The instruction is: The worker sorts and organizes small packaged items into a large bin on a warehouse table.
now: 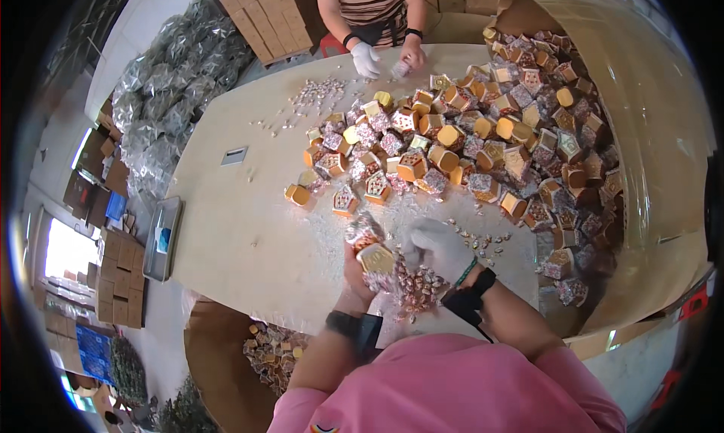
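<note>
My bare left hand [357,276] is closed around a small house-shaped container [375,260] with a gold face, held over the near edge of the table. Another patterned piece [365,231] shows just beyond it, slightly blurred; whether it is separate I cannot tell. My right hand [443,250], in a white glove, is to the right with its fingers curled in. What those fingers hold, if anything, is hidden. Right below and between my hands lies a heap of small wrapped candies [416,290], red, white and brown.
Many similar containers [411,164] are piled across the table [226,229] into a large carton [648,131] at right. Opposite, a co-worker's gloved hand [365,61] is beside scattered candies [320,94]. A metal tray [162,238] and a lower carton [211,350] are at left.
</note>
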`<state>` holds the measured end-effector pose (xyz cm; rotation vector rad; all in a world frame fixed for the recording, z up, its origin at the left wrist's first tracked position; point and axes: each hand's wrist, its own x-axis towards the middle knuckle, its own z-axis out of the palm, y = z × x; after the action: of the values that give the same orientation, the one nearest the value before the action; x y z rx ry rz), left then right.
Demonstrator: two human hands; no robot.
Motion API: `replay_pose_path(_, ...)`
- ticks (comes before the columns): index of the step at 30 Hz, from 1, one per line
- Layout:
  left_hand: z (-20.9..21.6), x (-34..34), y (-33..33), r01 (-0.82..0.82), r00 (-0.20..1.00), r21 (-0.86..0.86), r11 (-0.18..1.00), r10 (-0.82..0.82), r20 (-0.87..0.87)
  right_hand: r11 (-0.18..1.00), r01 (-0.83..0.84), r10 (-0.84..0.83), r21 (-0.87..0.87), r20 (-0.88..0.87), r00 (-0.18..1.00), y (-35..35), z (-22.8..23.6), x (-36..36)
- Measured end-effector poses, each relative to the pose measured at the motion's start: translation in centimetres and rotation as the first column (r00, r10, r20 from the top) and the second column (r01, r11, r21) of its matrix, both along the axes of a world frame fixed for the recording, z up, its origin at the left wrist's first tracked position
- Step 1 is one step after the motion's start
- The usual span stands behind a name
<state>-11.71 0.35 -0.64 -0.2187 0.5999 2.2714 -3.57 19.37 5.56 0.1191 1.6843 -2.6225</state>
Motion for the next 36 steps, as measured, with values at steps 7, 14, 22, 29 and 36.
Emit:
replay_pose_path(7,-0.9,-1.1,-0.9,-0.287,0.953,-0.166,0.943,0.299,0.046,0.882,-0.181,0.100,0.436,0.201,0.974,-2.5,0.7,1.9)
replay_pose_path(14,-0.6,0.5,-0.5,-0.319,0.939,-0.228,0.920,0.339,0.054,0.625,-0.159,0.099,0.765,0.124,0.987,-4.2,1.0,2.3)
replay_pose_path(22,-3.4,2.2,-5.1,-0.117,0.968,0.004,0.993,0.113,0.226,0.571,-0.221,0.470,0.791,-0.094,0.878,-5.0,0.5,2.7)
replay_pose_path(29,-1.5,3.1,-15.2,-0.302,0.946,-0.429,0.851,0.322,-0.028,0.791,-0.336,0.340,0.512,0.089,0.936,-4.0,-2.7,2.3)
replay_pose_path(36,-4.7,7.4,-36.9,-0.566,0.701,-0.817,-0.111,0.458,-0.547,0.922,-0.245,0.135,0.300,0.345,0.929,-0.4,-5.7,3.2)
